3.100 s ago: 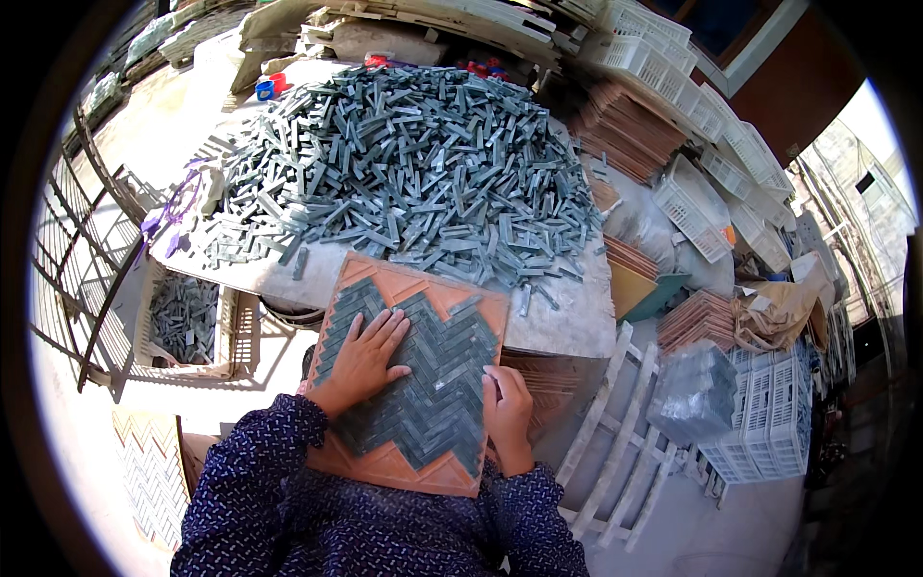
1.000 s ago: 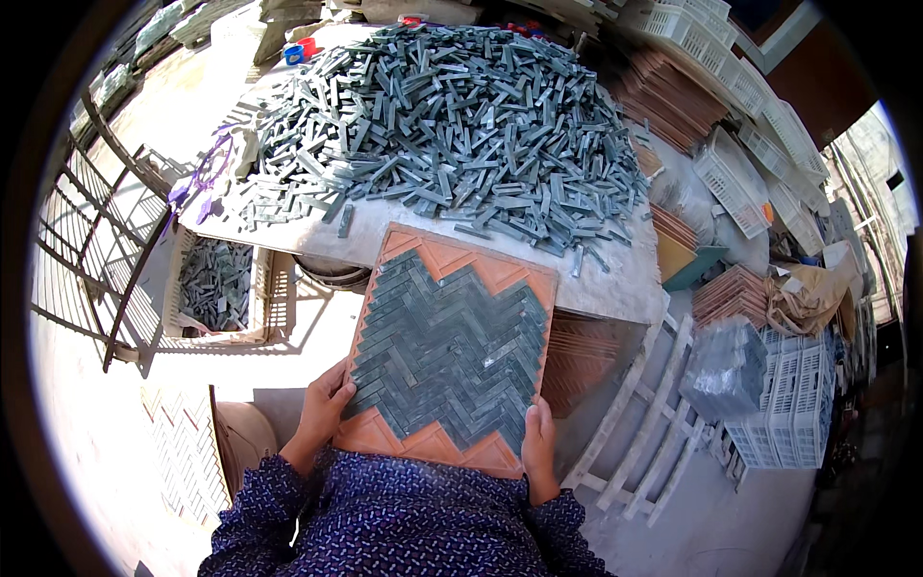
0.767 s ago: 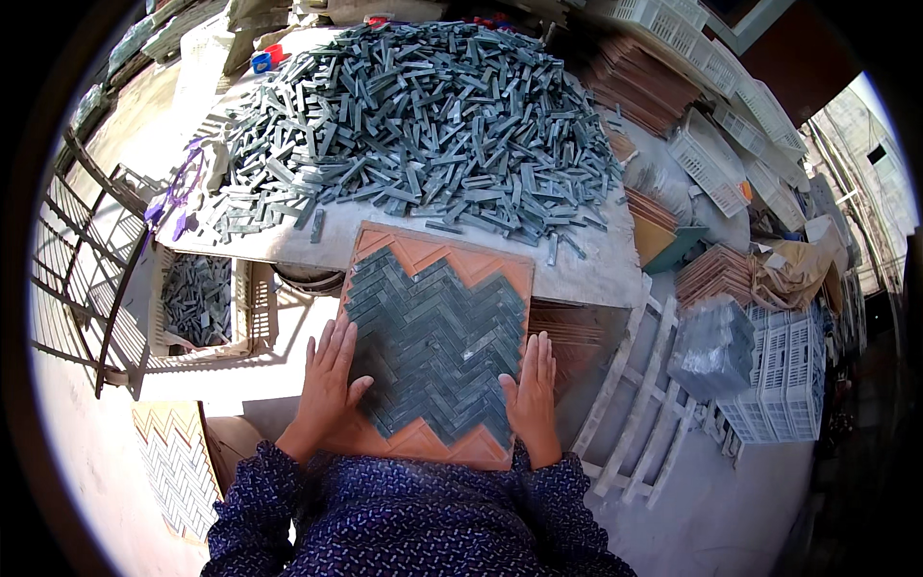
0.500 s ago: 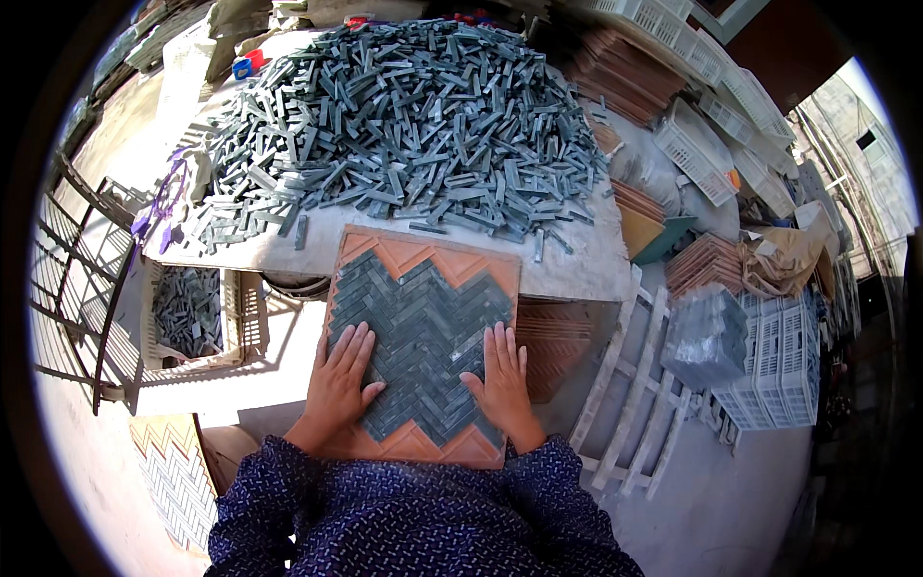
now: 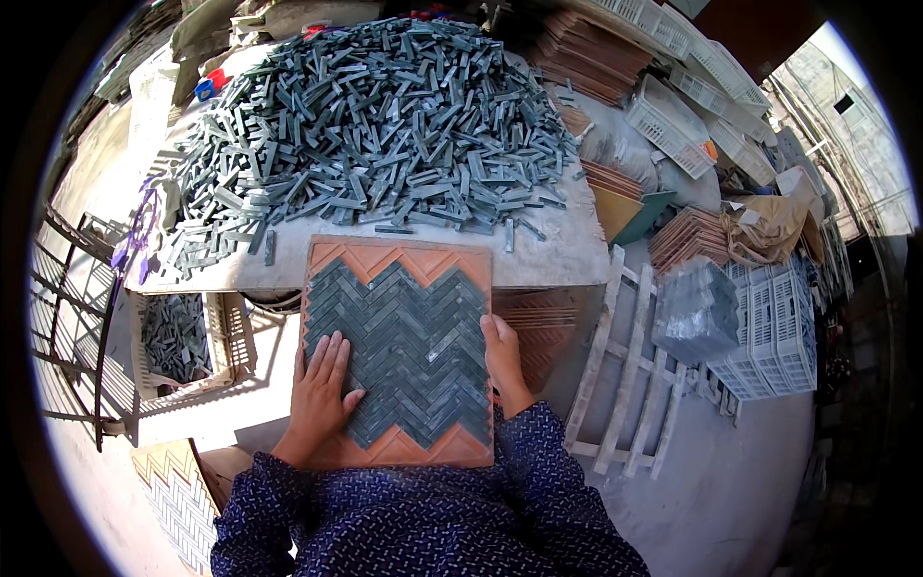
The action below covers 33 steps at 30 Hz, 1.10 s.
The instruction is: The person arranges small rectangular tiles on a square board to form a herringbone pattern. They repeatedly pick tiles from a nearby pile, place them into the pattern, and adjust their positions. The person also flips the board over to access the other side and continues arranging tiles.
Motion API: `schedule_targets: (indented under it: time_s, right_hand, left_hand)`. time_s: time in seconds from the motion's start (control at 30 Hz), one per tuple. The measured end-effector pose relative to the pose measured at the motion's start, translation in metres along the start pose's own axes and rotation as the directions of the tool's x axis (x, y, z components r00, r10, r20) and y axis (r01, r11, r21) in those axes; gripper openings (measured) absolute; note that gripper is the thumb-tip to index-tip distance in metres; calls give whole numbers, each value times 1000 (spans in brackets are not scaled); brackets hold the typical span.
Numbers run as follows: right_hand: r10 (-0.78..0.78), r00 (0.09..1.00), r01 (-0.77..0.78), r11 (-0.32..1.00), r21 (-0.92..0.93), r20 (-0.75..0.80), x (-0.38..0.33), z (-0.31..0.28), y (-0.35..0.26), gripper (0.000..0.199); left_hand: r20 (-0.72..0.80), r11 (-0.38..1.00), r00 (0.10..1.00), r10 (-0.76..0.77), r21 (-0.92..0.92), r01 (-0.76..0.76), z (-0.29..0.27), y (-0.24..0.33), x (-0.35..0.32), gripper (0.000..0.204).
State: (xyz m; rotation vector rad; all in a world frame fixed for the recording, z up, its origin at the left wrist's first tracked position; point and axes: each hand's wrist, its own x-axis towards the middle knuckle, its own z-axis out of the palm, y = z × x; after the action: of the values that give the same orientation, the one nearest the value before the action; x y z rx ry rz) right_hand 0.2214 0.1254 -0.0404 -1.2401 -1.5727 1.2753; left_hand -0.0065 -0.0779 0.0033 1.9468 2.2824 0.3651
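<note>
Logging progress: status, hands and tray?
Left hand over left edge, right hand at right, of rectangular orange tray. Slim grey stone strips laid herringbone; left hand hides some.

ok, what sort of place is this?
Probably a mosaic-tile workshop: a big heap of grey-green strips lies on a table, more fill an orange tray in zigzag rows, and white crates are stacked at right.

Most fingers of the right hand (image 5: 506, 358) are hidden, probably beneath the orange tray (image 5: 404, 450). The left hand (image 5: 322, 399) covers some green strips (image 5: 413, 317). Beyond the heap (image 5: 375, 125), red objects (image 5: 435, 12) are too small to identify. The near-left patterned panel (image 5: 178, 486) is cut off below.
</note>
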Motion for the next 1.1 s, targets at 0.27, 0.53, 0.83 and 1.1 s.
schedule_targets:
  time_s: [0.27,0.53,0.83,1.1]
  right_hand:
    - [154,984,-146,985,-86,91,7,-9,-4,36]
    - [159,940,-271,885,379,301,11,-21,16,35]
    - [123,966,-194,926,323,226,9,-8,4,29]
    - [215,888,-310,932,185,405,-14,-34,-17,36]
  left_hand:
    - [-2,1000,1000,-18,2,18,0,1,-1,81]
    - [-5,999,1000,-17,-35,17,1,2,1,80]
    - [-5,1000,1000,-4,-16,4,-2,1,1,80]
    - [-6,1000,1000,-2,8,2,-1,2,0,80]
